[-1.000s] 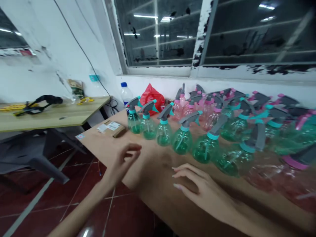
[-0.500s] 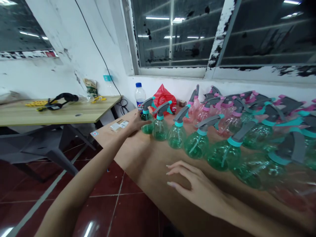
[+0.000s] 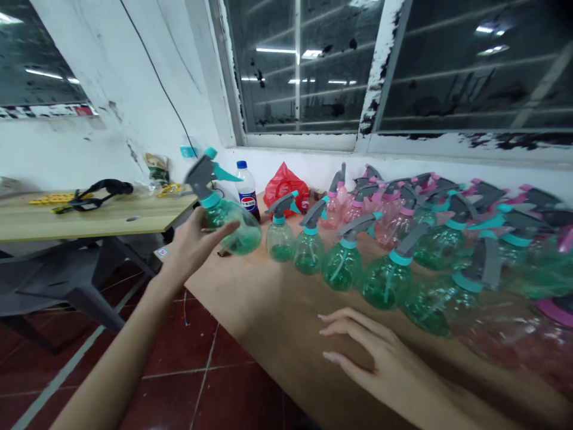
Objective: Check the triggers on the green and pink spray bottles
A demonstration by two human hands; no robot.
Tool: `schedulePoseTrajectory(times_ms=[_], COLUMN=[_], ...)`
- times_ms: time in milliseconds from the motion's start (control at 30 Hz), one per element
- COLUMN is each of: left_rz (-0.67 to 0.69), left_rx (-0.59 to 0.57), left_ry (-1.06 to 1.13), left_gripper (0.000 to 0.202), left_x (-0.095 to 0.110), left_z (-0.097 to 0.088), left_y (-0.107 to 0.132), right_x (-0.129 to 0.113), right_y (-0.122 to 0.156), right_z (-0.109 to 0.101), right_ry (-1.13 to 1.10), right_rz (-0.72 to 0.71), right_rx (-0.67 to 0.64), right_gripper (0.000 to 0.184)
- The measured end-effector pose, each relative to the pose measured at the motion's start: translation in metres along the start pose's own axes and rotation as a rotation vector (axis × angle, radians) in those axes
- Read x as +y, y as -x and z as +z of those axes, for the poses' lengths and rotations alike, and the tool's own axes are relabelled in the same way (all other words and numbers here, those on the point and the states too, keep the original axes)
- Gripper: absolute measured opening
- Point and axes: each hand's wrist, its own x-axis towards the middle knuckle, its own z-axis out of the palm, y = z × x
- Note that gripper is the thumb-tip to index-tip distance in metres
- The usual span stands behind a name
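My left hand (image 3: 190,242) grips a green spray bottle (image 3: 239,230) around its body, lifted above the table and tilted, its grey and teal trigger head up. My right hand (image 3: 358,340) hovers low over the table's near side, fingers apart, holding nothing. Just beyond it stands a row of green spray bottles; the nearest to the left hand is a small clear-green bottle (image 3: 280,239), and a rounder one (image 3: 342,266) is further right. Behind them several pink spray bottles (image 3: 353,209) are crowded together.
A Pepsi bottle (image 3: 248,194) and a red plastic bag (image 3: 286,185) stand against the wall. The brown tabletop (image 3: 264,310) ends at a slanting left edge. Across a gap is a wooden table (image 3: 147,209) with a black strap (image 3: 105,191), above a grey plastic chair (image 3: 76,269).
My left hand has lifted the leftmost green spray bottle off the table and brought it left and nearer, tilting it. My right hand stays open. The view has shifted slightly right.
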Motion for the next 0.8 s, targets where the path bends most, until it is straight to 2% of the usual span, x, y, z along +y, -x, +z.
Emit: schedulePoseTrajectory(times_ms=[67,167,267,367,400,500,633,800], left_rz=[0.034,0.191,0.322,0.366,0.386,0.46,0.564,0.657], left_rx=[-0.051,-0.219,-0.43,-0.648,-0.684,-0.724,-0.759,-0.798], left_ry=[0.034,0.117,0.093,0.097,0.108,0.154,0.177,0.116], left_gripper=[0.042,0.042,0.047,0.052,0.052,0.055,0.061,0.067], left_x=[0.023,0.054,0.08,0.107,0.116,0.148,0.188,0.214], left_z=[-0.009,0.003,0.039,0.083,0.096,0.13,0.162,0.196], left_y=[0.034,0.08,0.111,0.131,0.136,0.149,0.163,0.177], right_x=[0.001,0.004,0.006,0.009,0.01,0.019,0.036,0.057], right_y=[0.013,0.037,0.063,0.089,0.098,0.125,0.163,0.192], right_z=[-0.01,-0.025,-0.037,-0.048,-0.051,-0.063,-0.077,-0.094], right_ry=[0.044,0.115,0.164,0.137,0.123,0.105,0.108,0.064], right_rz=[0.032,0.126,0.252,0.316,0.321,0.374,0.468,0.415], right_rx=[0.027,0.106,0.165,0.159,0.161,0.217,0.312,0.329], right_gripper=[0.02,0.033,0.06,0.082,0.086,0.087,0.085,0.085])
